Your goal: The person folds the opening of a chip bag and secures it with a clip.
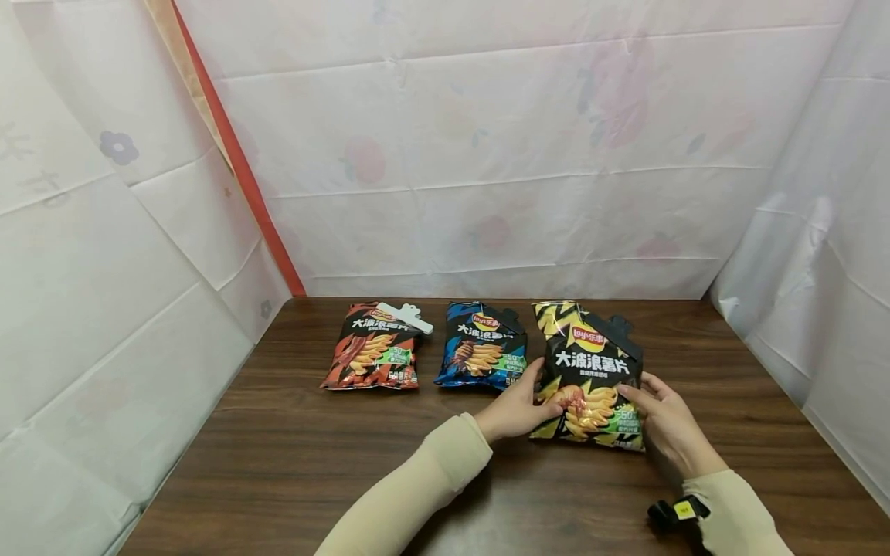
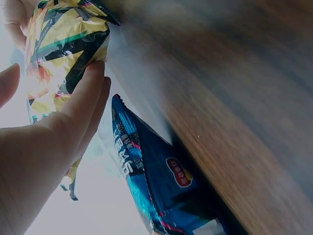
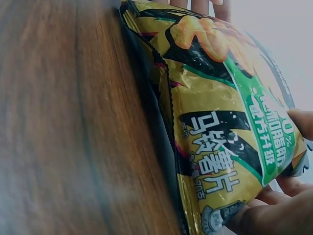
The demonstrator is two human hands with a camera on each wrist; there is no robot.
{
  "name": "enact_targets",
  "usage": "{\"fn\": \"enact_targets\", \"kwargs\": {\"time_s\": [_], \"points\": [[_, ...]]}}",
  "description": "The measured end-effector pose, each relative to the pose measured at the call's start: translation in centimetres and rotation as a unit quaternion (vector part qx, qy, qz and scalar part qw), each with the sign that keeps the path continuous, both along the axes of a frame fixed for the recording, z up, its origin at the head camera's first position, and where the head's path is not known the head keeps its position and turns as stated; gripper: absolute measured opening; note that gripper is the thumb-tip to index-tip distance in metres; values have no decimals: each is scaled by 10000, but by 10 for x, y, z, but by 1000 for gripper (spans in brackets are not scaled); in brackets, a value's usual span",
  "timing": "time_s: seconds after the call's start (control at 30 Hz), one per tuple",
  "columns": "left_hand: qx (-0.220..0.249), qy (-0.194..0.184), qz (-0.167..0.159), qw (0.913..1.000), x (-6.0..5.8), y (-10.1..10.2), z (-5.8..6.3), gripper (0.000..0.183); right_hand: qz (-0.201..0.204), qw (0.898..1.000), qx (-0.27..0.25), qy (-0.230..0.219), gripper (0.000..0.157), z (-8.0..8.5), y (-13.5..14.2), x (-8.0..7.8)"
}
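A yellow-and-black bag of potato chips is held between both hands at the right of the table. My left hand grips its left side, thumb on the front and fingers along the side, also seen in the left wrist view. On the opposite side, my right hand holds the bag with the thumb on the front; the other fingers are partly hidden behind it. A black clip sits across the bag's top right corner. The right wrist view shows the bag's lower edge close above the wood.
Left of the held bag lies a blue chip bag with a black clip. Farther left is a red chip bag with a white clip. They lie on a dark wooden table, with patterned sheeting behind.
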State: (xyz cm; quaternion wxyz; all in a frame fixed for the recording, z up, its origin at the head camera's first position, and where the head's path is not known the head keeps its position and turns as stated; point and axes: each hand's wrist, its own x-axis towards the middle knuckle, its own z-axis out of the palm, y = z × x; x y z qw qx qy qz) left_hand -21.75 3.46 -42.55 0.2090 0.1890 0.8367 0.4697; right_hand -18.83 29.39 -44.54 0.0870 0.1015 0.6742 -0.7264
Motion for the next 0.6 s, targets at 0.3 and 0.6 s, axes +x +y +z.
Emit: {"fn": "enact_targets", "kwargs": {"time_s": [0.3, 0.6], "points": [[-38, -184, 107, 9998, -7, 12, 0, 86, -355, 9992, -166, -69, 43, 0, 4, -9], [-184, -262, 110, 9994, -13, 19, 0, 86, -545, 9979, -157, -316, 65, 1, 5, -20]]}}
